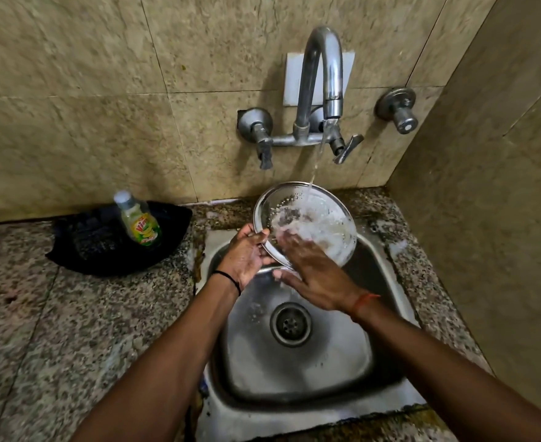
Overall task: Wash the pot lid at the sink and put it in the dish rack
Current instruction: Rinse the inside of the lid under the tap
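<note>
A round steel pot lid (323, 215) is held tilted over the back of the steel sink (298, 371), its inner face toward me and wet with foam. Water from the tap (325, 74) falls onto its upper rim. My left hand (247, 255) grips the lid's left edge with thumb and fingers. My right hand (314, 272) lies flat with its fingers spread against the lid's lower inner face, blurred. No dish rack is in view.
A dish soap bottle (138, 223) stands in a black tray (103, 247) on the speckled granite counter (55, 330) to the left. Tap handles (347, 149) and a wall valve (398, 110) jut from the tiled wall. A side wall closes the right.
</note>
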